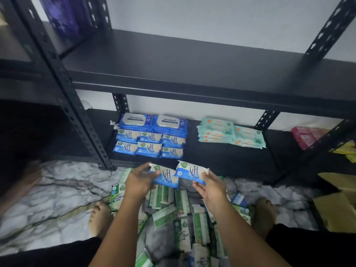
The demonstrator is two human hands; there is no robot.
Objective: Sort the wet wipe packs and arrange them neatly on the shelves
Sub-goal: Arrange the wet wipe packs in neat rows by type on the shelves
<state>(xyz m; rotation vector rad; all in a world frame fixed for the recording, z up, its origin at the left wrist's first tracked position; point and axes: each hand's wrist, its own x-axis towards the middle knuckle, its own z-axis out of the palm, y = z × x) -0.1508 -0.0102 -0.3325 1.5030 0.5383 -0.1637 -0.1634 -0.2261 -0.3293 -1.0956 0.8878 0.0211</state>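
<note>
Heaped green-and-white film-wrapped wet wipe packs (163,214) cover the marble-patterned floor (57,199) at six o'clock of the view. Just above the heap, the left hand (140,180) grips the left end of a small blue-and-white soft plastic wipe pack (166,178), fingers curled round its edge and thumb across the top face. Just beside it at three o'clock, a second blue-and-white pack (190,170) sits tilted in the right hand (210,186), whose fingers pinch its lower right corner. Both packs hover just short of the black metal bottom shelf (212,157).

At twelve o'clock from the hands, two rows of three matching blue packs (150,145) lie flat near the shelf's front edge, with two larger blue lidded packs (152,122) behind them. At two o'clock sit pale mint pack stacks (229,132), and pink packs (304,135) lie farther right.

These pouches look light, limp and slick, and held by one end they probably sag. A hold across the short width, thumb on top and fingers beneath, should keep each flat for setting down in front of the rows. They do not seem fragile, though hard squeezing may crease the film.
</note>
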